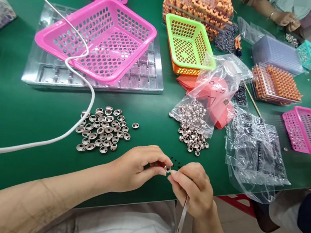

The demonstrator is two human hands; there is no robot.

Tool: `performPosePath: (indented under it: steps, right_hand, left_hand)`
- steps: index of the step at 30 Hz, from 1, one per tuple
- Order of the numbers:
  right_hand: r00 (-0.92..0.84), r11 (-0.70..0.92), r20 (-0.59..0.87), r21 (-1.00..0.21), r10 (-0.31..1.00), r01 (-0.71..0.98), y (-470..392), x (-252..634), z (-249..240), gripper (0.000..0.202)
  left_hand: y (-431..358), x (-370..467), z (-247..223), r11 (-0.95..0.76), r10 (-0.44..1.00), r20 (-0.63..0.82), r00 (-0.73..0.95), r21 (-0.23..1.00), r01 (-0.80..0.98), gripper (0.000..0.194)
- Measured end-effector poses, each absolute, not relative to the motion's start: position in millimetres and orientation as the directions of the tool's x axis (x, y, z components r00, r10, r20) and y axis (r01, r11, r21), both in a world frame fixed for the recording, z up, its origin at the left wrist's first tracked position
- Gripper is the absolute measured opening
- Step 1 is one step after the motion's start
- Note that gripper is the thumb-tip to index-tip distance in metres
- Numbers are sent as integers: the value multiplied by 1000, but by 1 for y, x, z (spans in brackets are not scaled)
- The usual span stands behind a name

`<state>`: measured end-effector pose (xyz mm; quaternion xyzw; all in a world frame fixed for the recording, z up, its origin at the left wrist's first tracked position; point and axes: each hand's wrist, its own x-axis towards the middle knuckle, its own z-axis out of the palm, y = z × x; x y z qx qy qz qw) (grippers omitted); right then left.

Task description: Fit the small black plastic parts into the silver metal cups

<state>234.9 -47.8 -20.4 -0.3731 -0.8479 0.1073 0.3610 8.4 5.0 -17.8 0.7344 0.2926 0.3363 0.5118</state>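
My left hand [139, 166] pinches a small round silver metal cup [167, 169] with a hole in it, between thumb and fingertips. Close against its right side, my right hand [193, 186] is closed around slim metal tweezers [181, 223], whose flat back end sticks out below the palm; their tips are hidden by the fingers. Just beyond my fingertips, several tiny black pieces [175, 160] lie on the green table [148, 127]. A pile of the same kind of metal cups [107, 128] is spread to the left. More small metal cups [195, 136] spill from a clear bag [207, 85].
A white cable [92, 99] crosses the left side. One pink basket [112, 75] rests on a metal tray [152, 77]. Beyond are a green basket [187, 59], stacked orange parts [198, 6] and plastic bags [257, 159]. A co-worker's hands [286, 20] are at the far right.
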Motion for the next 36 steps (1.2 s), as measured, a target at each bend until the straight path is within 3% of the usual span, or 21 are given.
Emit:
performPosePath:
  steps: [14, 36]
  right_hand:
    - [-675, 822, 474, -261, 566, 506, -46, 243, -14, 23]
    - [-750, 886, 475, -201, 461, 418, -43, 240, 4, 26]
  left_hand:
    - [2, 10, -19, -406, 693, 249, 677, 910, 81, 13]
    - [-6, 11, -15, -408, 692, 278, 666, 912, 43, 14]
